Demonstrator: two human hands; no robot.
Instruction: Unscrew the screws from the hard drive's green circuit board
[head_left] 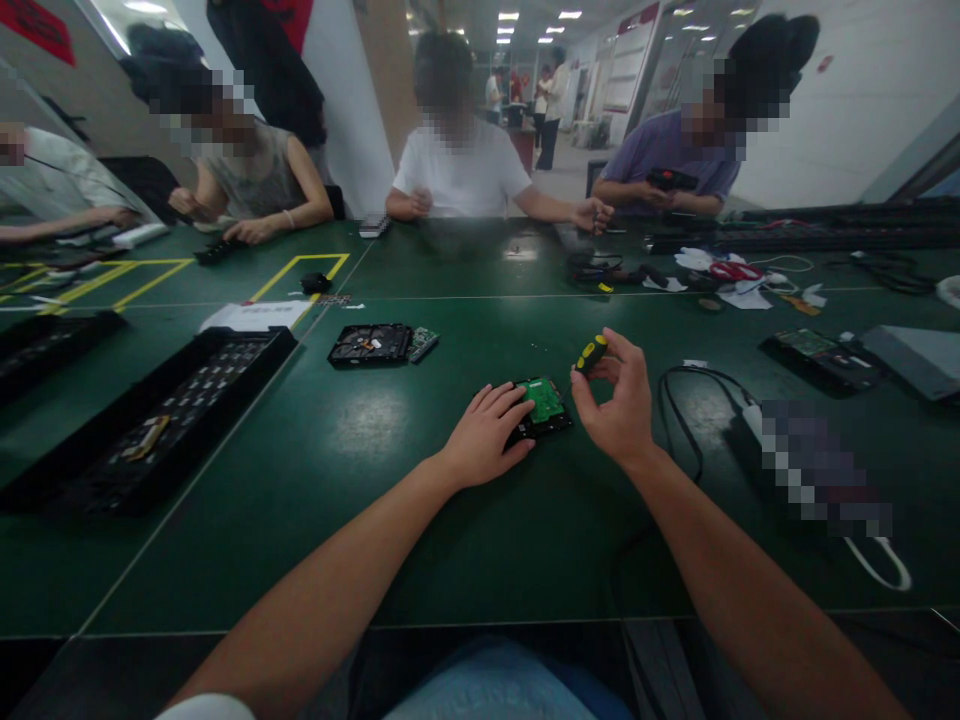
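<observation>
A hard drive with a green circuit board (547,401) lies on the green table (420,540), near the middle of the view. My left hand (489,432) rests on its left part, fingers stretched out over the board's edge. Just right of the drive and raised above the table, my right hand (621,405) pinches a yellow and black screwdriver handle (592,354) between thumb and fingers. The screwdriver's shaft cannot be made out. Some tiny bits lie on the table beyond the drive.
Another drive (370,344) with a loose board (424,345) lies back left, near a long black tray (165,410). On the right are a power strip (810,460) with cables, a drive (821,358) and a grey box (919,358). Several people sit across the table.
</observation>
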